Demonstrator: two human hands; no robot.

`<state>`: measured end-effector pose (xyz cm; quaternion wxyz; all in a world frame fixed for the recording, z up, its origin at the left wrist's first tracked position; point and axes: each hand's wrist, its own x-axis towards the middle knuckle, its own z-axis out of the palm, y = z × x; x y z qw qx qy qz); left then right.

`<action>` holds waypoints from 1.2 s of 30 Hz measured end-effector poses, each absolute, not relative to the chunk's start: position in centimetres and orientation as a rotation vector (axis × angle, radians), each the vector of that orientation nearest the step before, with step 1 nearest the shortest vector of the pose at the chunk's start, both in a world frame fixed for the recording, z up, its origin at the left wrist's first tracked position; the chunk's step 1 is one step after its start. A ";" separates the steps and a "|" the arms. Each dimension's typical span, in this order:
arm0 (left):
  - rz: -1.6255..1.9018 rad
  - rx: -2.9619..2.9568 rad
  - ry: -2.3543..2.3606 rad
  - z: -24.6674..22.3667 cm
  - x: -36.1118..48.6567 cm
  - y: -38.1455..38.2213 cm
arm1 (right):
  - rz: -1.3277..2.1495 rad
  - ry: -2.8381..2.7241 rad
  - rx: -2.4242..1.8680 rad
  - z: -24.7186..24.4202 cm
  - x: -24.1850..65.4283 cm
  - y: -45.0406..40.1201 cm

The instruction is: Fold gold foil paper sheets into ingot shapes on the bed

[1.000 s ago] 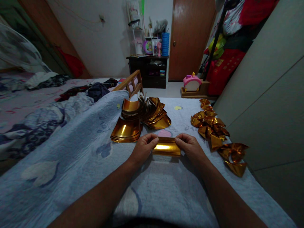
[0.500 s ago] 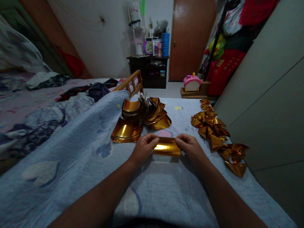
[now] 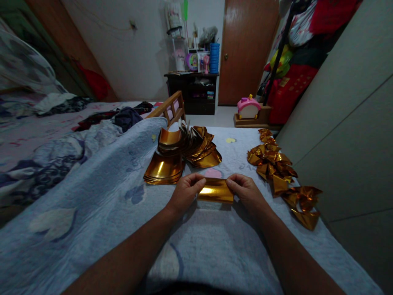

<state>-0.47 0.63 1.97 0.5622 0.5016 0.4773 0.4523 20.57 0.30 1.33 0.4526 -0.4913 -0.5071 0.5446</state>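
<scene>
Left hand, right hand, each grip pinching one end of a gold foil sheet, foil stack just beyond

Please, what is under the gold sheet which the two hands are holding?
Blue patterned cloth shows around the gold sheet, with a pink patch of its print beyond the sheet's far edge. Whatever lies directly beneath the sheet is covered and cannot be seen.

Left hand and right hand: level, apart, your thumbs pressed to curled fingers, pointing inward. Your left forearm and right forearm reach forward, bare, converging toward the wrists.
</scene>
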 end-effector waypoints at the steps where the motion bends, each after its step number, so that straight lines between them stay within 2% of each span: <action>1: 1.066 1.181 1.124 2.0 -0.5 0.6 | 1.348 -1.252 -1.212 1.4 20.5 0.3; 22: 1.023 1.300 1.176 1.8 -0.7 0.8 | 1.302 -1.318 -1.241 1.4 20.6 0.3; 36: 0.746 1.896 1.452 1.0 -0.6 0.7 | 0.781 -1.729 -1.544 0.4 20.2 0.2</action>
